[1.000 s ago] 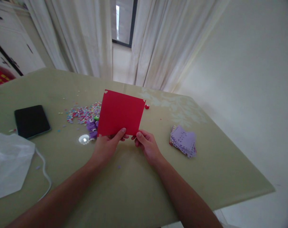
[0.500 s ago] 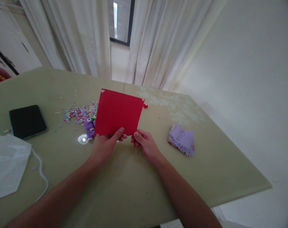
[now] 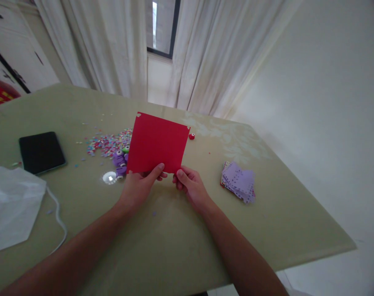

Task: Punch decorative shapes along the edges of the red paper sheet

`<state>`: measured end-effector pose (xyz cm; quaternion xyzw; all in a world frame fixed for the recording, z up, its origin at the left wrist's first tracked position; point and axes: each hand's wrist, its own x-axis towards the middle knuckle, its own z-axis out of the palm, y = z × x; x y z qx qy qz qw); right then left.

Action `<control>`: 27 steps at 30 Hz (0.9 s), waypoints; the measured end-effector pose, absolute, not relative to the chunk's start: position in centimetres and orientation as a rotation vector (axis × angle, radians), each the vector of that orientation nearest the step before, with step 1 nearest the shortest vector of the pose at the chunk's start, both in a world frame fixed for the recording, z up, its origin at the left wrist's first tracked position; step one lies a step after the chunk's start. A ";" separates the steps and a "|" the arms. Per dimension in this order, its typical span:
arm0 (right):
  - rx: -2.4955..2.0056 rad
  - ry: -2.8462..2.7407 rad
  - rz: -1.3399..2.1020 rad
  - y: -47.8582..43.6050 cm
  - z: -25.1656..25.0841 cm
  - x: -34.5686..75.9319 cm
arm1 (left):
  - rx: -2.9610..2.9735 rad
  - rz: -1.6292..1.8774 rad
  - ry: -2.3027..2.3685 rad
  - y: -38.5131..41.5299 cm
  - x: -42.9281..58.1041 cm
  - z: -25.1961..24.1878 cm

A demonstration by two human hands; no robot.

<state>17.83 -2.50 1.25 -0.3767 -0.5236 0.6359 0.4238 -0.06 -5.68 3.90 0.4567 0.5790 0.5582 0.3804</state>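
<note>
I hold a red sheet of card (image 3: 159, 143) upright over the middle of the table, its top corners punched out. My left hand (image 3: 140, 187) pinches its lower edge, thumb on the front. Closed on the lower right corner is my right hand (image 3: 190, 187). Behind the sheet lie purple craft punches (image 3: 120, 161) and a scatter of small coloured paper bits (image 3: 108, 144). A small red punch (image 3: 191, 136) sits just past the sheet's right corner.
A stack of punched lilac and coloured cards (image 3: 238, 181) lies to the right. A black tablet (image 3: 41, 151) and a white bag (image 3: 10, 205) with a cord are at the left. The olive table (image 3: 282, 222) ends close on the right. Curtains hang behind.
The red sheet and both hands stay almost as they were; the view has only shifted slightly.
</note>
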 end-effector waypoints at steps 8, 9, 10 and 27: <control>-0.957 -1.405 1.588 -2.1 1.5 18.3 | 1.169 1.385 1.433 -5.2 -0.6 3.7; -0.967 -1.410 1.595 -2.1 1.7 18.4 | 1.166 1.381 1.426 -5.2 -0.6 3.7; -0.980 -1.416 1.601 -2.1 1.8 18.5 | 1.166 1.381 1.421 -5.2 -0.5 3.7; -1.001 -1.461 1.623 -2.3 2.3 18.5 | 1.149 1.378 1.397 -5.3 -0.2 3.7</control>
